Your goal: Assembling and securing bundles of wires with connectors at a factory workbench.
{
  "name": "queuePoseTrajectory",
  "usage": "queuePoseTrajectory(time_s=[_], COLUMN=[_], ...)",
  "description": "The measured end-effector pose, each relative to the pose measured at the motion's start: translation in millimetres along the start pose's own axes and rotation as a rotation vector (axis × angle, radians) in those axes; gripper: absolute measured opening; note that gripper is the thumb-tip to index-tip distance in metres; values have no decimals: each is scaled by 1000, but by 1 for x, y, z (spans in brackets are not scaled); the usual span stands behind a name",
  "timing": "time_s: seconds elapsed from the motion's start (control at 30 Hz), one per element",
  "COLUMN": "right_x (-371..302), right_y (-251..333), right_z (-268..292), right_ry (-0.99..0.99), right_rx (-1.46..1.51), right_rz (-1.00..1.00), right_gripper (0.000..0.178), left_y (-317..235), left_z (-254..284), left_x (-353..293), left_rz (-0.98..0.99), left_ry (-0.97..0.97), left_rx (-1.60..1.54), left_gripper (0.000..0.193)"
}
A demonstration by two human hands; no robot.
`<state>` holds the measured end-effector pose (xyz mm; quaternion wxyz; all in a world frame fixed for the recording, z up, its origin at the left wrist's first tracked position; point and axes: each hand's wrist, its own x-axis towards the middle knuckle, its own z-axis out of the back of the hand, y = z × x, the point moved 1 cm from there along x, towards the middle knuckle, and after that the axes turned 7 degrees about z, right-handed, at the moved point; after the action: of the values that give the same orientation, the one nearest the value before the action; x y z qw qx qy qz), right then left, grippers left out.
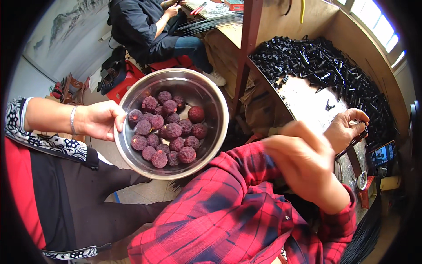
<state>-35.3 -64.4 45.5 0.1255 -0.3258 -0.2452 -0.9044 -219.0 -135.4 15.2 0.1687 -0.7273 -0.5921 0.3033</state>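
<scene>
A person beside me holds out a steel bowl (224, 110) of dark red bayberries (171, 130), one hand (103, 119) with a bracelet gripping its left rim. My right hand (303, 160) is raised to the right of the bowl, apart from it. Its fingers are smeared by motion and I cannot see anything in them. Farther right, over the workbench, my left hand (345, 130) is closed, thumb against fingers, on a small black part (361, 134) that is mostly hidden. My right hand covers part of my left forearm.
Many small black parts (325, 66) are heaped on the bench behind my left hand. A phone (381, 154) and a small round white-rimmed container (361, 180) are at the right. Another person (145, 31) sits at a table with thin dark rods (211, 23) and red-handled pliers (198, 8).
</scene>
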Motion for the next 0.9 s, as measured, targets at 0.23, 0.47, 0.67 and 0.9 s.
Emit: queuePoseTrajectory(time_s=[0.23,0.47,0.67,0.9], right_x=[55,72,77,64], right_y=[9,9,23,12], right_z=[-79,-92,-108,-61], right_ry=[353,617,762,300], right_rx=[70,-2,-118,295], right_rz=[89,-28,-61,-224], right_gripper=[16,33,40,29], left_y=[-74,-79,-80,-48], left_z=[88,98,86,84], left_x=[-186,-195,-200,-102], left_rz=[465,721,728,542], left_ry=[-438,-608,-559,-455], left_rx=[7,-5,-32,69], left_gripper=[6,6,6,19])
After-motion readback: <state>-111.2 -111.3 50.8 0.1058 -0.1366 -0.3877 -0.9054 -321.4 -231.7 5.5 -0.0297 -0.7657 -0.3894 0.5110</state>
